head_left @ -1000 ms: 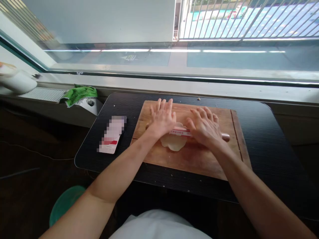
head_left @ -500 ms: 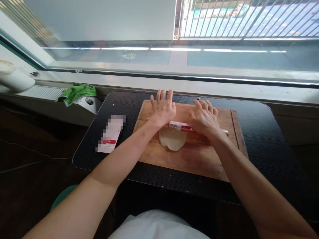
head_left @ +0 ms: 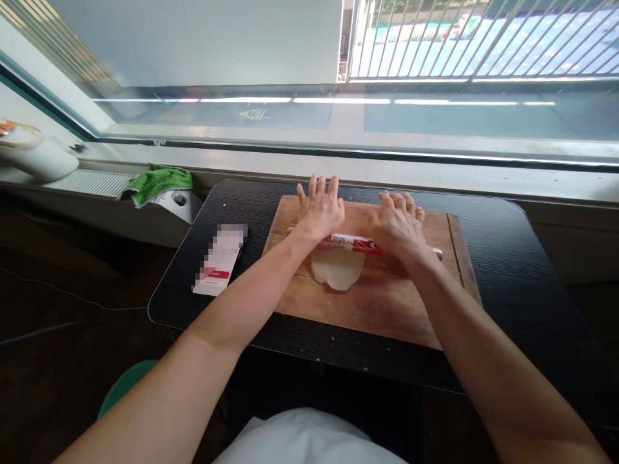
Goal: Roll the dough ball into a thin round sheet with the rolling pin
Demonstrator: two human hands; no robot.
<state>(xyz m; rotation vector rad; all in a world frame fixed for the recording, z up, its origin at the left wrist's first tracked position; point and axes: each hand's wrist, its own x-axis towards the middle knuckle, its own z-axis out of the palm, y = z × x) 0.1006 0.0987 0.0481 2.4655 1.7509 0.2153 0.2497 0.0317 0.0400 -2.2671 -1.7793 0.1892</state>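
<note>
A wooden cutting board (head_left: 382, 309) lies on a black table (head_left: 522, 290). On it rests a flat, pale round of dough (head_left: 337, 270). A rolling pin (head_left: 355, 243) with a red-and-white label lies across the dough's far edge. My left hand (head_left: 319, 209) presses flat on the pin's left part, fingers spread and pointing away. My right hand (head_left: 399, 222) presses palm-down on its right part. The pin's right tip (head_left: 436, 254) sticks out past my right wrist.
A blurred white-and-red flat packet (head_left: 218, 259) lies on the table left of the board. A green cloth (head_left: 157, 182) sits on a grey appliance by the window sill. A white vessel (head_left: 41, 158) is far left. A green bucket (head_left: 126, 383) stands below the table.
Both hands have pushed the rolling pin away from me, from the dough's middle to its far edge. More of the dough shows on the near side.
</note>
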